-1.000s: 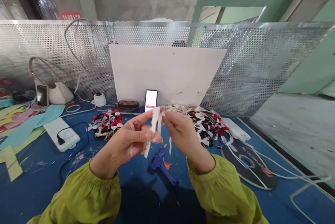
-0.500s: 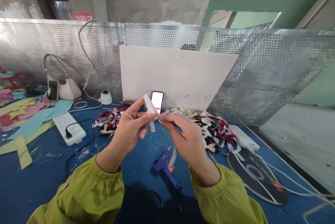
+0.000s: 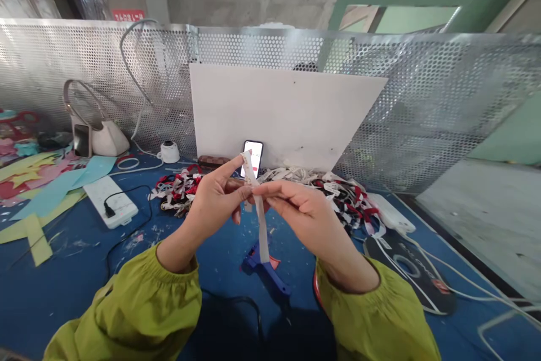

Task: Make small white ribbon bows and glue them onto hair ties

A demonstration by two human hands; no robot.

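Behind the blue surface (image 3: 220,254), perforated metal panelling (image 3: 443,96) below bare concrete and green wall, with a blank white board (image 3: 279,113) leaning against it. Propped upright at the foot of the board, a phone (image 3: 257,161) with a lit screen, partly covered by the work in front.

Near the middle, raised above the surface, one narrow white strip (image 3: 262,234) between two bare hands. On the left hand (image 3: 213,197), index finger stretched forward with the upper end of the strip across its tip, thumb bent in against the strip, other fingers curled beneath. On the right hand (image 3: 306,212), thumb and index finger pinched together on the strip, just beside the left thumb – fingertips nearly meeting. Lower end hanging free, in front of part of a blue glue gun (image 3: 273,282) lying on the surface.

Beyond the left hand, a tangled pile of red, black and white ribbon loops (image 3: 175,192); behind the right hand, a larger heap (image 3: 346,197) of similar colours. Farther left, a white power strip (image 3: 110,203) with a black plug, coloured paper pieces (image 3: 54,192) and a pale handbag (image 3: 107,138). Beside the right sleeve – a flat dark disc (image 3: 409,271) with white lettering.
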